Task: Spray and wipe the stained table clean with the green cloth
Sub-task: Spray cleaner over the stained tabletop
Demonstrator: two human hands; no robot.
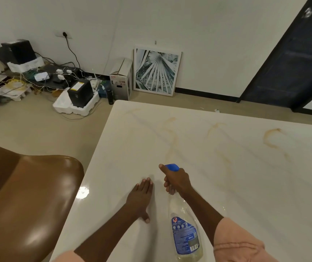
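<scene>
Hands: left [141,197] flat, fingers straight, on surface [245,186]; right [176,179] gripping spray bottle [186,233] (best aimed squarely at stains [172,137]).

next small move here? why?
Probably squeeze the trigger. The right hand grips the spray bottle with its blue nozzle aimed out over the table, where brown stains lie unwiped ahead. The left hand rests flat on the table. No green cloth is in view, so spraying comes first.
</scene>
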